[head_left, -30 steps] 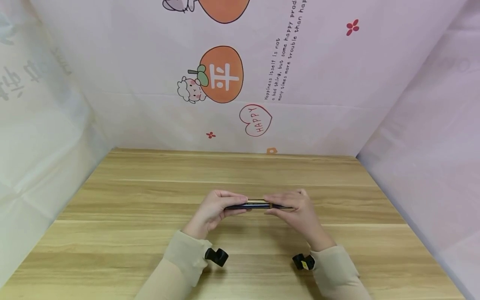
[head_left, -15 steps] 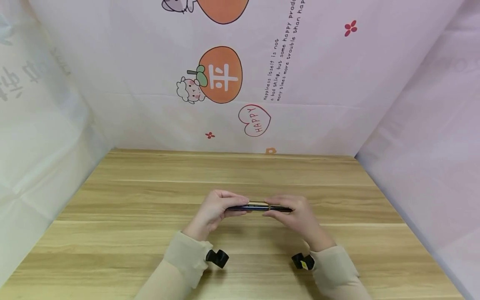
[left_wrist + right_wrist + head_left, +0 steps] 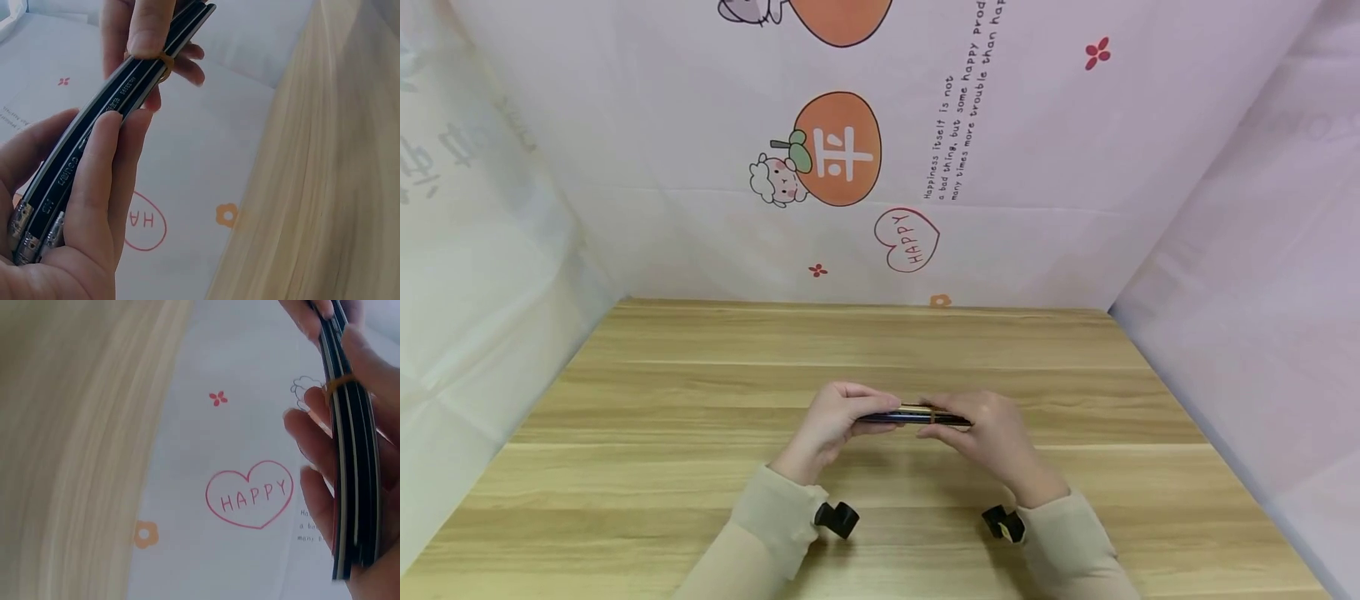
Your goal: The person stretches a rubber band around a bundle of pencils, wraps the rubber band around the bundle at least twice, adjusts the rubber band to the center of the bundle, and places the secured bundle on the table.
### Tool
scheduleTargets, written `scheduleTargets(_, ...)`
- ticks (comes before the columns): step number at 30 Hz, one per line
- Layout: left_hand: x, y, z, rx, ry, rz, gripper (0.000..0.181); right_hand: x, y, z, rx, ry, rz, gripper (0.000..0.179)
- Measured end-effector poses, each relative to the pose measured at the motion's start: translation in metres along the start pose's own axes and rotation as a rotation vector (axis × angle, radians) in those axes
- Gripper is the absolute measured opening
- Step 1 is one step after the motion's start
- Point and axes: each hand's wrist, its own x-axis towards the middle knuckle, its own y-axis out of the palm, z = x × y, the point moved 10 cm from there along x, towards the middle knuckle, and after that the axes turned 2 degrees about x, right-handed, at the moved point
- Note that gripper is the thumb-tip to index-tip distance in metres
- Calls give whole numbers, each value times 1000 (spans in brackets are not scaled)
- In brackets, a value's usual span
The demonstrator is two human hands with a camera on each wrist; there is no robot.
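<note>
A bundle of dark pencils [image 3: 913, 415] with silvery stripes and metal ferrules [image 3: 28, 247] is held level above the table. My left hand [image 3: 827, 425] grips its ferrule end, with the thumb on one side and the fingers on the other. A tan rubber band [image 3: 165, 65] circles the bundle near its middle. My right hand [image 3: 988, 433] pinches the bundle at the band, with the thumb along one side and fingertips on the other. In the right wrist view the pencils' other ends [image 3: 353, 550] lie close to the right palm.
A wood-grain table [image 3: 700, 500] lies under both hands. White printed cloth [image 3: 1000, 125] forms walls at the back and sides. Each sleeve cuff carries a small black device [image 3: 837, 519] at the wrist.
My right hand has moved slightly left and the rubber band sits a little further left. The two hands are closer together, with less of the bundle showing between them.
</note>
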Motion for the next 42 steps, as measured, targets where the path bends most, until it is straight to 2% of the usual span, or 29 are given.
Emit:
scheduleTargets(4, 0, -5, -2, -2, 4, -8, 13, -1, -3, -4, 72, 24, -8, 38)
scheduleTargets(10, 0, -1, 1, 12, 0, 6, 16, 1, 1, 11, -12, -110, -32, 27)
scheduleTargets(13, 1, 1, 2, 13, 4, 9, 16, 2, 6, 17, -21, -139, -41, 27)
scheduleTargets(19, 0, -1, 2, 5, -4, 2, 15, 2, 8, 14, -13, -92, -48, 34)
scheduleTargets(23, -1, -1, 0, -3, -10, 11, 19, 0, 8, 3, 21, -9, -13, 34)
scheduleTargets(28, -1, -1, -1, -3, -13, 27, 21, -3, 6, -11, 117, 96, 7, 32)
scheduleTargets(31, -1, -4, -2, -12, -13, 27, 15, -6, 7, -23, 280, 225, 38, 27)
scheduleTargets(34, -2, -8, -4, -32, -10, 14, 11, -14, 13, -43, 502, 457, 65, 21)
scheduleTargets(37, -2, -12, -6, -52, 0, -13, 11, -22, 16, -59, 671, 652, 34, 20)
scheduleTargets(39, -1, -14, -7, -61, 8, -37, 12, -25, 18, -64, 759, 718, -3, 19)
scheduleTargets(42, -1, -15, -8, -46, 20, -72, 13, -25, 22, -65, 886, 753, -53, 10)
